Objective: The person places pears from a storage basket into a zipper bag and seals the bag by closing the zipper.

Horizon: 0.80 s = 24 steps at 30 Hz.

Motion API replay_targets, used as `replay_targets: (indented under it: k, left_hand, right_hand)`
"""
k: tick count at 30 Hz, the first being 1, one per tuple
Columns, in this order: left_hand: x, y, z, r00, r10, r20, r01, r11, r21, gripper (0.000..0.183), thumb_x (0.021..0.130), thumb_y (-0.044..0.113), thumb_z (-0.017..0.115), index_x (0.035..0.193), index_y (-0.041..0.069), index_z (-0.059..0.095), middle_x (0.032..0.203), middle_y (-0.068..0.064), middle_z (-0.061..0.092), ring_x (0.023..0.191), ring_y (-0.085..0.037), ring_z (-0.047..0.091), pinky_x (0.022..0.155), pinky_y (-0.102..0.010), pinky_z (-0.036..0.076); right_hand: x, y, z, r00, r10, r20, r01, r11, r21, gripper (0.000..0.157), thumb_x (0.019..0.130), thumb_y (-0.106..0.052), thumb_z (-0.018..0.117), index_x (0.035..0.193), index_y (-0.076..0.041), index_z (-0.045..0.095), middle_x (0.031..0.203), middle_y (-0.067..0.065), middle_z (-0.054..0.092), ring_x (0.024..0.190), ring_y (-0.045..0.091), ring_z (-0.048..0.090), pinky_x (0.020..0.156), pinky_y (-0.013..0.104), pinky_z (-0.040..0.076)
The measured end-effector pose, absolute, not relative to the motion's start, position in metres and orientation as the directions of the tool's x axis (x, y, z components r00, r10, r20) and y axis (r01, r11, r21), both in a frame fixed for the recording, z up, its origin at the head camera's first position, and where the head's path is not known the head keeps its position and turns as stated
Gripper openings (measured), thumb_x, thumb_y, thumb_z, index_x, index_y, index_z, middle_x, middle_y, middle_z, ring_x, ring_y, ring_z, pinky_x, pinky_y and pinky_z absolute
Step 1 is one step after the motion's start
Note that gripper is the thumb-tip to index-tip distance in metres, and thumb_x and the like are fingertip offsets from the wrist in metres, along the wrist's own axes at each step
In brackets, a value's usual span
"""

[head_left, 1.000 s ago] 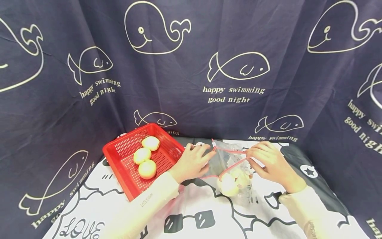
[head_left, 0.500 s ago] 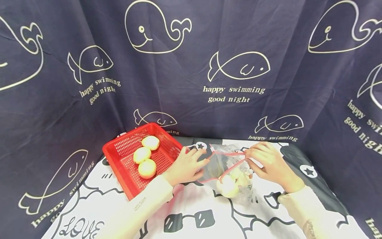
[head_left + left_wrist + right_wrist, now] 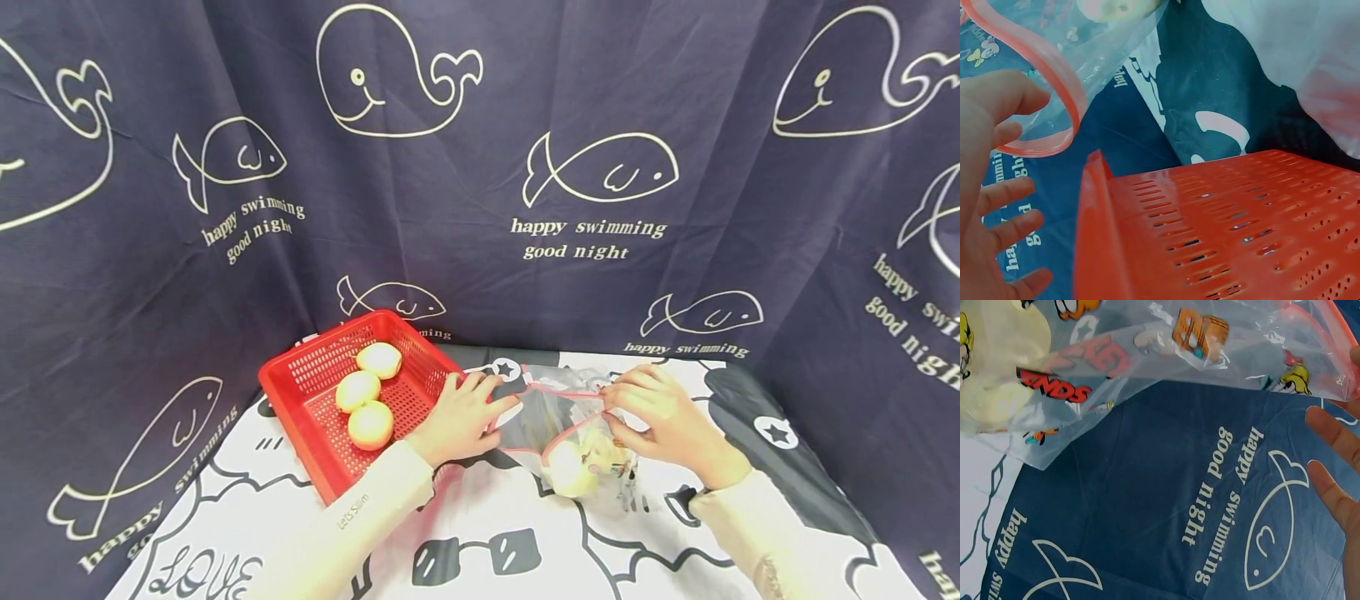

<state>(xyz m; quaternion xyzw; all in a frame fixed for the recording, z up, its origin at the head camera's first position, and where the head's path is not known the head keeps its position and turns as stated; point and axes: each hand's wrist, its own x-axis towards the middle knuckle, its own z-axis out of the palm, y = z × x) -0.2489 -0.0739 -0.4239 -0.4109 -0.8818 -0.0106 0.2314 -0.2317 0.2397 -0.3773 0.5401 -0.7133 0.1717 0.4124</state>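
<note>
A clear zip bag (image 3: 555,408) with a red-edged mouth lies on the cloth, its mouth spread toward the left. Round pale-yellow fruits (image 3: 570,471) show inside it; cartoon prints cover its plastic in the right wrist view. My right hand (image 3: 660,417) pinches the red edge at the bag's right side. At the left end of the mouth is my left hand (image 3: 461,421), fingers spread and relaxed. In the left wrist view its thumb (image 3: 1022,94) overlaps the bag's opening, and nothing is gripped. Three yellow fruits (image 3: 370,425) sit in a red slotted basket (image 3: 322,371).
The basket stands close to my left forearm, and its wall rises beside the left hand. A black-and-white printed cloth (image 3: 480,533) covers the table. Behind it hangs a dark blue curtain (image 3: 480,208) with fish and whale drawings.
My left hand has drawn back to the left, toward the basket, with its fingers off the bag's edge. My right hand has shifted slightly left and down, still pinching the bag.
</note>
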Motion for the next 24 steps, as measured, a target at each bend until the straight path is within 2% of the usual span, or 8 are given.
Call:
replay_targets:
  k: [3,9,14,19,24]
  left_hand:
    - [-0.248,-0.075,-0.425,-0.575,0.718,0.392,0.737,0.662,-0.133,0.049,0.079,0.028,0.07,0.128,0.027,0.064,0.129,-0.009,0.054,0.114,-0.027,0.048,0.086,-0.05,0.036]
    - [-0.244,-0.08,-0.423,-0.56,0.749,0.353,0.781,0.62,-0.076,0.045,0.083,0.034,0.068,0.127,0.03,0.066,0.137,-0.011,0.051,0.123,-0.028,0.044,0.09,-0.055,0.035]
    - [-0.242,-0.084,-0.42,-0.542,0.766,0.347,0.803,0.593,-0.055,0.046,0.081,0.036,0.066,0.128,0.034,0.066,0.141,-0.008,0.049,0.127,-0.026,0.042,0.093,-0.051,0.036]
    - [-0.239,-0.092,-0.417,-0.503,0.767,0.397,0.831,0.556,-0.021,0.056,0.079,0.032,0.067,0.134,0.03,0.062,0.136,-0.009,0.052,0.124,-0.026,0.047,0.091,-0.048,0.039]
    - [-0.236,-0.094,-0.413,-0.524,0.743,0.417,0.821,0.57,0.017,0.06,0.078,0.032,0.067,0.137,0.025,0.058,0.132,-0.007,0.055,0.121,-0.023,0.049,0.091,-0.045,0.04]
  right_hand:
    - [-0.232,0.238,-0.379,-0.08,-0.632,0.771,-0.91,0.362,0.202,0.023,0.097,-0.022,0.054,0.086,-0.008,0.068,0.088,0.001,0.069,0.079,0.022,0.063,0.083,0.039,0.042]
    - [-0.232,0.236,-0.38,-0.082,-0.63,0.773,-0.91,0.364,0.2,0.022,0.096,-0.022,0.054,0.085,-0.008,0.068,0.088,0.001,0.069,0.079,0.022,0.062,0.083,0.038,0.042]
    - [-0.233,0.236,-0.38,-0.084,-0.632,0.77,-0.909,0.365,0.2,0.021,0.095,-0.021,0.055,0.084,-0.009,0.067,0.088,0.001,0.068,0.079,0.021,0.062,0.083,0.038,0.042]
    - [-0.233,0.236,-0.38,-0.086,-0.629,0.772,-0.91,0.366,0.197,0.021,0.096,-0.021,0.054,0.084,-0.009,0.067,0.088,0.001,0.069,0.079,0.022,0.062,0.082,0.038,0.042]
    - [-0.233,0.236,-0.38,-0.089,-0.625,0.776,-0.909,0.369,0.193,0.023,0.097,-0.023,0.054,0.085,-0.009,0.067,0.088,0.001,0.069,0.079,0.022,0.063,0.083,0.039,0.042]
